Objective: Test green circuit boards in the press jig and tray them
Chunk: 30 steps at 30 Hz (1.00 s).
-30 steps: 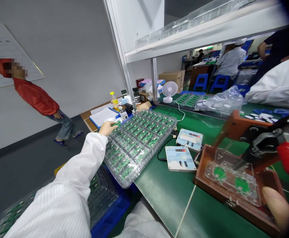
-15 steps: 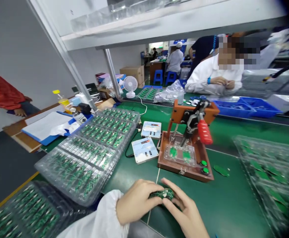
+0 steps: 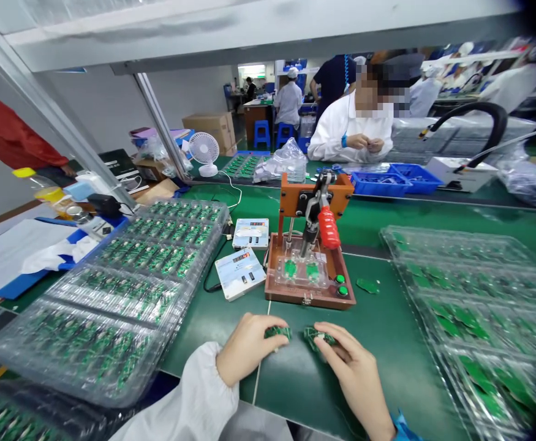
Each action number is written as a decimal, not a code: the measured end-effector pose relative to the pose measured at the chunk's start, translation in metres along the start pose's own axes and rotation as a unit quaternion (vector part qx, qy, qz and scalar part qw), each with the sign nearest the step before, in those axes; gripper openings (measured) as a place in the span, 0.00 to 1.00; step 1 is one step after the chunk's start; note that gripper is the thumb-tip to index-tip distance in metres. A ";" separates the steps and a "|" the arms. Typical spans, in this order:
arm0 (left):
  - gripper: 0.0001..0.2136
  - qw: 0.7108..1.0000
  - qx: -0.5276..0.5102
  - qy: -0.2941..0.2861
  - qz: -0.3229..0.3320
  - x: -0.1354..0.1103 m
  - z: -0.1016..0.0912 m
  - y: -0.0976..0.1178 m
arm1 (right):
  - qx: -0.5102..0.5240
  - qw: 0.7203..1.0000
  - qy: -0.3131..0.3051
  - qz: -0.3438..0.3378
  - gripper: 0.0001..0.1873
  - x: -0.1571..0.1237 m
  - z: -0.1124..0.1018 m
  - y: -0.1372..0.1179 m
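Observation:
My left hand [image 3: 252, 343] is closed on a small green circuit board [image 3: 277, 332], pinched between thumb and fingers. A second circuit board [image 3: 317, 339] is gripped by my right hand [image 3: 353, 361], its components facing up. A narrow gap separates the two boards above the green mat. Beyond my hands stands a wooden test fixture [image 3: 311, 300] with a red-handled toggle clamp [image 3: 328, 228] and two green buttons at its right. Green pieces show beneath the fixture's clear plate [image 3: 302, 272]. Another green board [image 3: 367, 285] lies on the mat right of the fixture.
At left, clear trays [image 3: 125, 294] hold rows of boards; more stacked trays [image 3: 15, 416] sit lower. Clear trays [image 3: 470, 318] with green boards stand at right. Two display boxes [image 3: 240, 272] adjoin the fixture. Across the bench are blue bins [image 3: 380, 184] and a person in white [image 3: 350, 128].
My hands have moved apart, each with a board, where before they met around the boards. The view has swung right, bringing more of the right-hand trays into sight.

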<state>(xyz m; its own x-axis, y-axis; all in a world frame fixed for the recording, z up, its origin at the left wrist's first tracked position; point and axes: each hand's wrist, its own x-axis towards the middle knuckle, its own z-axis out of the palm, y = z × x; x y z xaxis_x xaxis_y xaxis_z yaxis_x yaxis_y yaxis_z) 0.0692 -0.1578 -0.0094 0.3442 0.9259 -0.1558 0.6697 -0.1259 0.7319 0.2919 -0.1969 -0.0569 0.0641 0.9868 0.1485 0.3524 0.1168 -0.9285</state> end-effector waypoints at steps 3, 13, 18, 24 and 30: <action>0.08 0.986 0.141 0.071 0.062 0.006 0.006 0.000 | -0.154 0.977 0.006 -0.146 0.11 0.007 -0.006 0.003; 0.27 0.974 0.121 0.075 0.177 -0.006 0.023 -0.003 | -0.237 0.944 -0.122 -0.194 0.24 -0.002 -0.006 0.003; 0.10 0.979 0.088 0.062 0.174 -0.019 0.018 -0.015 | -0.215 0.947 -0.195 -0.134 0.26 -0.015 -0.013 0.002; 0.10 0.985 0.032 0.081 0.147 -0.018 0.019 -0.010 | -0.203 0.951 -0.215 -0.090 0.32 -0.014 -0.024 -0.010; 0.14 0.986 0.006 0.151 0.077 -0.007 0.022 -0.018 | -0.153 0.965 -0.156 -0.148 0.16 0.023 -0.054 -0.064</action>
<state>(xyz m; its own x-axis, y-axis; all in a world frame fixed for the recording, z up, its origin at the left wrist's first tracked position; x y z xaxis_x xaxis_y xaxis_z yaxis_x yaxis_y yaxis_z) 0.0688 -0.1701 -0.0364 0.2318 0.9593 0.1613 0.6332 -0.2747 0.7236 0.3215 -0.1874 0.0240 -0.3490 0.9064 0.2381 0.5739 0.4076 -0.7103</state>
